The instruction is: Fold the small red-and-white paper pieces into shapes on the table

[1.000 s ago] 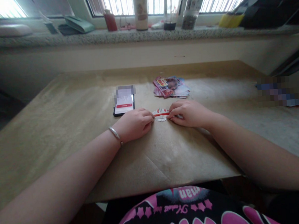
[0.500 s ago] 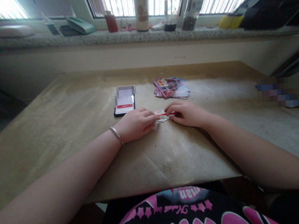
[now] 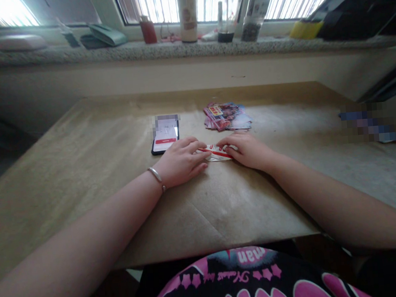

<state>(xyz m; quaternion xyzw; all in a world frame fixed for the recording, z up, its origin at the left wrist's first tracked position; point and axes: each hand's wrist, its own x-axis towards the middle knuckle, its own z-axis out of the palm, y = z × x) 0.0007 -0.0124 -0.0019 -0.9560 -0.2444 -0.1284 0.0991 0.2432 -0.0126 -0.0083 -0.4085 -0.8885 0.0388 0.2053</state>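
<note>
Folded paper strip (image 3: 219,157), white with red band: flat on the tabletop (image 3: 203,216), between the two hands. Left hand (image 3: 184,162): palm down, fingertips on the strip's left end, fingers loosely spread, thumb apart from them. Right hand (image 3: 248,150): fingers bent over the right end, thumb near the index; whether they pinch it cannot be told. Bangle (image 3: 155,174), silver-toned: left wrist. Phone (image 3: 165,141), screen lit: just beyond the left hand. Printed cards (image 3: 225,116), overlapping pile: beyond the strip. Windowsill (image 3: 176,50), speckled: behind the table.
</note>
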